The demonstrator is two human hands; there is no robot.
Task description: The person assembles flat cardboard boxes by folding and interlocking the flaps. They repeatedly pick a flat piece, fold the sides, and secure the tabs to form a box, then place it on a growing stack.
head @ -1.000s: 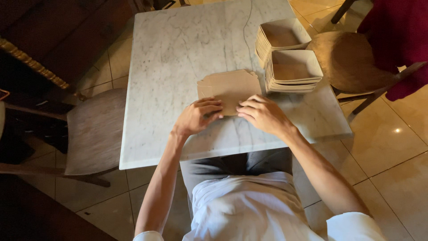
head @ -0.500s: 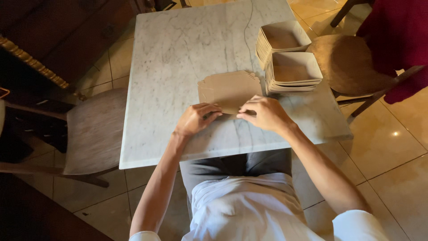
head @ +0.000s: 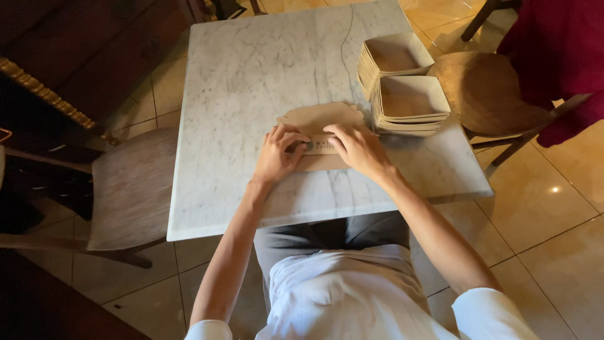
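Centrally, near the front edge of the marble worktop (head: 251, 82), lies a flat brown cardboard blank (head: 318, 119) with a scalloped far edge, pressed down by both hands. Left hand (head: 277, 157): fingers curled and nearly closed, tips pinching the near flap of the blank against the sheet beneath. Right hand (head: 358, 148): fingers extended and close together, laid flat over the same flap, holding it down rather than gripping it. The step in hand appears to be folding the near flap along its crease. To do it well, the judgement is that both hands should keep even pressure along the whole fold line, the thumbs running outward from the middle so that the crease stays straight and the cardboard does not buckle or slide on the smooth stone.

At the right edge of the worktop stand two stacks of finished square cardboard trays: a nearer stack (head: 409, 104), just beside the blank and close to the right hand, and a farther stack (head: 390, 60) behind it, the two touching or nearly so. The nearer stack limits room for the right wrist. Off the worktop: a round wooden stool (head: 484, 88) at right, a red cloth (head: 560, 50) beyond it, a grey chair seat (head: 132, 189) at left.
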